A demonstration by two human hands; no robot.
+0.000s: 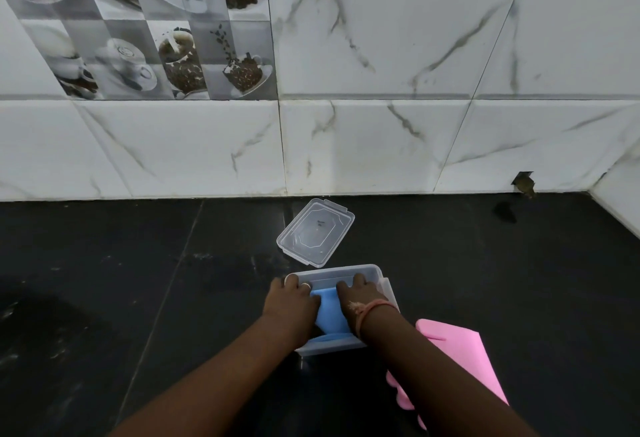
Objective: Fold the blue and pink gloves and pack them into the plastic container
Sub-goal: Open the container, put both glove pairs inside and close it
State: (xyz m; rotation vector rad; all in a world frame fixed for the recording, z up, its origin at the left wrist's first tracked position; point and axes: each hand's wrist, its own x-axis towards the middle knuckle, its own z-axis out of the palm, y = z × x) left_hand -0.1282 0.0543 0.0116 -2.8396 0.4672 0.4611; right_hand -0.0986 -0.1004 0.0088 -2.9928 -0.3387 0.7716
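Blue glove (328, 312) lies inside the plastic container (387, 289), both left hand (292, 301) and right hand (358, 298) pressing on it, grip unclear; pink glove (460, 364) lies right of the container, lid (316, 233) behind it

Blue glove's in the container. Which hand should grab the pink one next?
Right, probably. The pink glove lies on the black counter just right of the plastic container, partly under the right forearm. The right hand is nearest; the left hand would have to cross over the container.

Bare forearms, no sleeves — a ring on the left hand (290, 301); pink-orange thread band at the right hand (360, 298) wrist
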